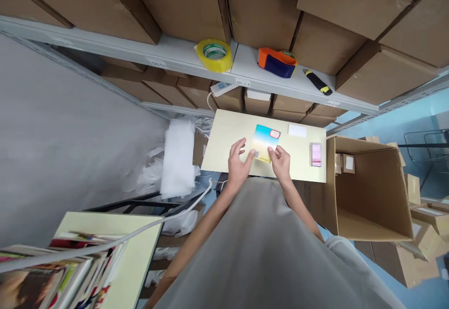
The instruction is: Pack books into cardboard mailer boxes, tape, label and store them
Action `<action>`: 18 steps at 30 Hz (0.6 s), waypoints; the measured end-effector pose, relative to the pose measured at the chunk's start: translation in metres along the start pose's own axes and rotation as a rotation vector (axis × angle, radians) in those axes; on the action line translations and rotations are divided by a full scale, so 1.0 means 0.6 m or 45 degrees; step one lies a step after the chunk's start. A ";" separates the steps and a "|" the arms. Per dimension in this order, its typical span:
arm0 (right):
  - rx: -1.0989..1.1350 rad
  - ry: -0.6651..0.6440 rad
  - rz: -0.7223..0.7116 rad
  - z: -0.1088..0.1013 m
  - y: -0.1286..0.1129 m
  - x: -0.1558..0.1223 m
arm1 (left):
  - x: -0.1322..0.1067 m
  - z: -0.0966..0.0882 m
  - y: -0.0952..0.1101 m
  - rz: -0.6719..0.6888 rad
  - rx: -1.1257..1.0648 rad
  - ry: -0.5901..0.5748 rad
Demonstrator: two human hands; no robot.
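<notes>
A thin book (264,141) with a blue-to-yellow cover is over the pale table (224,145). It bears a red-edged label near its top right and a barcode at its lower left. My right hand (281,163) grips its lower right side, thumb on the cover and fingers at the edge. At the lower left corner, the thumb of my left hand (239,163) touches the book, while the other fingers are apart beside it. A white card or paper pad (297,130) lies beyond the book to the right, and a phone (315,154) is near the table's right end.
Clear tape (214,55), an orange-and-blue tape dispenser (278,62) and a box cutter (317,82) lie on the shelf ahead. An open carton (372,187) stands right. White foam wrap (177,157) is left; books (80,276) fill the lower left, with a cable (168,217) crossing.
</notes>
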State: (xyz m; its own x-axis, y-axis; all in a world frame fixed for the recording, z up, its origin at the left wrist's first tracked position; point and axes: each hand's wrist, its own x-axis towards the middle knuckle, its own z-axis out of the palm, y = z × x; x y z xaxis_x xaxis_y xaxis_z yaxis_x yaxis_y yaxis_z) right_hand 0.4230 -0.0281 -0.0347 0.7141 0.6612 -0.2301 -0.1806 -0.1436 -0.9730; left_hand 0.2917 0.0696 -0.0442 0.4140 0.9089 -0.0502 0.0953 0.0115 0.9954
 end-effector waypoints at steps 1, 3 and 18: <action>0.038 -0.038 0.027 -0.004 0.002 0.002 | 0.005 -0.006 -0.006 -0.112 -0.071 -0.005; 0.097 -0.106 0.078 -0.008 0.006 0.005 | 0.012 -0.015 -0.017 -0.343 -0.257 -0.095; 0.027 -0.092 0.049 -0.009 0.010 0.002 | -0.022 -0.008 0.007 0.163 0.088 0.139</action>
State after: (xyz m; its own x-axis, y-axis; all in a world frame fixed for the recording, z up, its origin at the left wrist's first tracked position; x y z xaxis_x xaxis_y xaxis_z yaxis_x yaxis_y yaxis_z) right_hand 0.4263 -0.0322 -0.0407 0.6560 0.7067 -0.2650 -0.2220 -0.1550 -0.9627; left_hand 0.2824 0.0597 -0.0389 0.3264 0.9410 0.0892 0.1116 -0.1321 0.9849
